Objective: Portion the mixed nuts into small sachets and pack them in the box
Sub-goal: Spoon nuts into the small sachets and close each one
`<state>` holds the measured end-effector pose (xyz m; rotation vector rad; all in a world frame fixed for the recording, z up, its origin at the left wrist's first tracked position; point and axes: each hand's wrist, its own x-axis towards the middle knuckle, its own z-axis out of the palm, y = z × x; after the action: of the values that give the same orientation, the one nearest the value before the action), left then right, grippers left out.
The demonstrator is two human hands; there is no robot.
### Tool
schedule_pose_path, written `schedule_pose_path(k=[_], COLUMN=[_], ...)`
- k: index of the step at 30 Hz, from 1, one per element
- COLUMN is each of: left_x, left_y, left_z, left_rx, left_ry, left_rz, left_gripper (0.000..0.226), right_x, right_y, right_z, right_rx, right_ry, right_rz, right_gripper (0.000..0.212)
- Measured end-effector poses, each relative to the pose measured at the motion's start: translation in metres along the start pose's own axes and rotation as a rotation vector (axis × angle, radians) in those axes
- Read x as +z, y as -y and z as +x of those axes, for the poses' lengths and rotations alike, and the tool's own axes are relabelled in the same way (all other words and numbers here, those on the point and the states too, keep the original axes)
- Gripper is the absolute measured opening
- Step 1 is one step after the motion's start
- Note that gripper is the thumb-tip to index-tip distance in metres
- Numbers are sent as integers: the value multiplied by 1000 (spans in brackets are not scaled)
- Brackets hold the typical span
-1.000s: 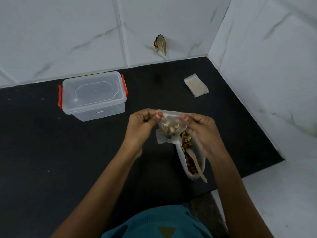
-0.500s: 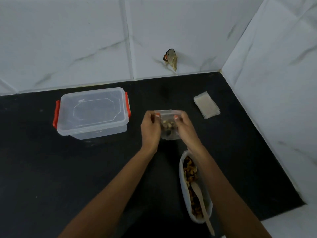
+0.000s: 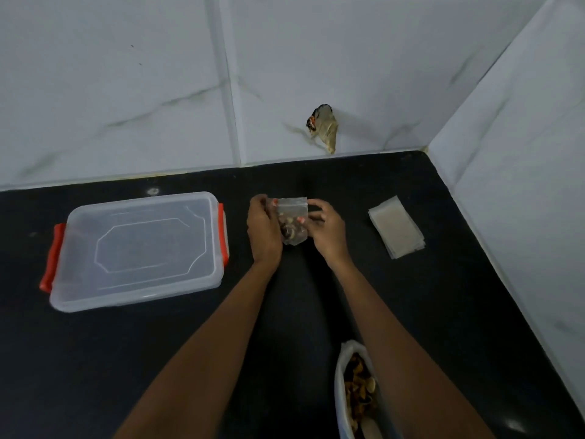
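Observation:
A small clear sachet (image 3: 292, 221) with a few mixed nuts in its lower half hangs upright over the black counter. My left hand (image 3: 263, 231) pinches its upper left edge and my right hand (image 3: 327, 231) pinches its right side. A clear plastic box (image 3: 139, 250) with red clips stands to the left with its lid on. The big open bag of mixed nuts (image 3: 359, 391) lies near the bottom edge, partly behind my right forearm, with a wooden spoon in it.
A stack of empty sachets (image 3: 396, 226) lies on the black counter (image 3: 443, 312) to the right of my hands. White tiled walls close the back and the right side. A crumpled wrapper (image 3: 323, 126) sticks to the back wall.
Both hands have carried the sachet away from me, off the nut bag and toward the back of the counter. The view has tilted, so the nut bag now sits at the bottom edge.

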<state>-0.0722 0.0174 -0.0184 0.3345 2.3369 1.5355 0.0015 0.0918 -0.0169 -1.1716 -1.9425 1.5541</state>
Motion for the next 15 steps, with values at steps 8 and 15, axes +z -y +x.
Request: schedule_pose_path(k=[8, 15], left_x=[1, -1], left_y=[4, -15], left_z=[13, -5], left_rx=[35, 60], left_ry=[-48, -86], left_rz=[195, 340], left_gripper=[29, 38], right_x=[4, -19], right_y=[-1, 0], right_z=[15, 9], right_rx=[-67, -59], right_ry=[22, -49], right_rz=[-158, -129], right_gripper=[31, 28])
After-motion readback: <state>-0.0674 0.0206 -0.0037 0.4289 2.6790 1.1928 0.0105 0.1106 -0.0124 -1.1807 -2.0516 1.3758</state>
